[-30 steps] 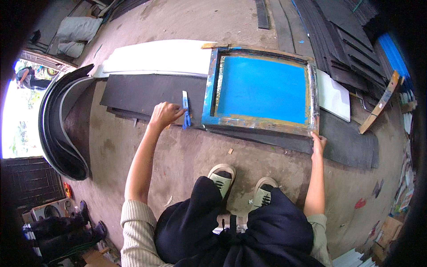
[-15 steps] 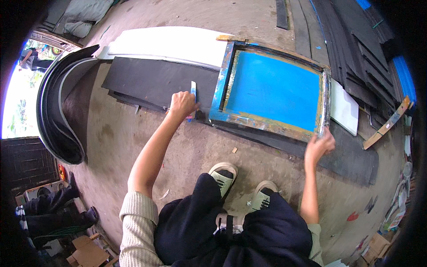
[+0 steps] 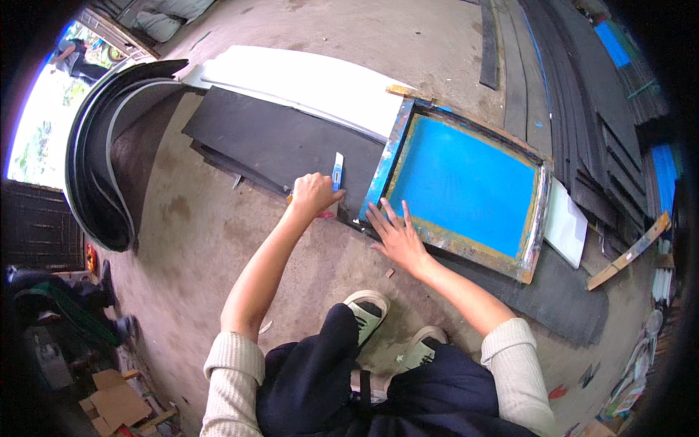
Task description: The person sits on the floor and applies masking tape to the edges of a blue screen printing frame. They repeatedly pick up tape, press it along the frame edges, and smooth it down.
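A screen-printing frame (image 3: 466,191) with a blue mesh and paint-stained wooden edges lies over dark flat sheets (image 3: 280,135) on the floor. My right hand (image 3: 399,239) is open, its fingers spread over the frame's near-left corner. Left of the frame, my left hand (image 3: 312,195) is closed at the near edge of the dark sheets; what it grips, if anything, is hidden. Just beyond its thumb is a blue-and-white knife-like tool (image 3: 338,169), its lower end close to the hand. A bit of pink shows below that thumb.
White sheets (image 3: 306,80) lie behind the dark ones. A curled dark roll (image 3: 91,160) stands at left. Long dark strips (image 3: 568,102) are stacked at right, near a wooden stick (image 3: 630,251). Cardboard (image 3: 115,400) lies at lower left. Another person (image 3: 76,62) is outside, far left.
My right hand has moved left from the frame's near-right corner to its near-left corner and opened out. My left hand stays closed by the tool. The whole view has shifted.
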`<act>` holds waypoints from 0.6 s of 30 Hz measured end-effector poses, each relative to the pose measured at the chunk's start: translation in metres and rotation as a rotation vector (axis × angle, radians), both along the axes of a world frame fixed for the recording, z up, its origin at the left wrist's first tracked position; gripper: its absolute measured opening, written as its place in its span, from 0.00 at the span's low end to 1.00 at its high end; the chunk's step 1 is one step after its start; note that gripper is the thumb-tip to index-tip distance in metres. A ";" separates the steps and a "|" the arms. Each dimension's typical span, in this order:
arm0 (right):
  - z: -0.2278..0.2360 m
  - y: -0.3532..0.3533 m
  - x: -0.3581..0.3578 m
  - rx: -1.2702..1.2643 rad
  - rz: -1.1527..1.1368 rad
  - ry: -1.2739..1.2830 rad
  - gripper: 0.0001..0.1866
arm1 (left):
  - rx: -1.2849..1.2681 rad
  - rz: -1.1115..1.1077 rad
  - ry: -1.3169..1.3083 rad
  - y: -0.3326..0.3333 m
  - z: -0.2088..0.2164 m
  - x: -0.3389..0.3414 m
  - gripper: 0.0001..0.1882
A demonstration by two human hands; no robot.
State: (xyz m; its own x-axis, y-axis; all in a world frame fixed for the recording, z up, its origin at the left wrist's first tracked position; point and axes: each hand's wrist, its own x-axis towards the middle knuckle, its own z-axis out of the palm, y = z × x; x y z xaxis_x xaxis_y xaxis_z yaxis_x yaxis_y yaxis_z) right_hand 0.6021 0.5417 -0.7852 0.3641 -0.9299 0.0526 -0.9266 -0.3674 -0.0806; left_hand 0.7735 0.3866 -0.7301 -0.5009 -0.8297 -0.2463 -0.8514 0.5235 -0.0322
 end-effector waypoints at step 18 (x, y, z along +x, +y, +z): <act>-0.009 -0.152 0.059 0.121 -0.458 -0.322 0.24 | 0.099 0.313 0.923 0.010 -0.030 0.050 0.23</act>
State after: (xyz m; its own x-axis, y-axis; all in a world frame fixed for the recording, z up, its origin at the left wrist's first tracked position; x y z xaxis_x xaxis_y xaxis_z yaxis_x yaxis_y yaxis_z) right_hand 0.6616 0.3897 -0.7946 -0.0945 -0.9953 -0.0223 -0.9110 0.0955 -0.4012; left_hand 0.8235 0.3967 -0.7599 -0.2926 -0.9546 0.0565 -0.6205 0.2345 0.7483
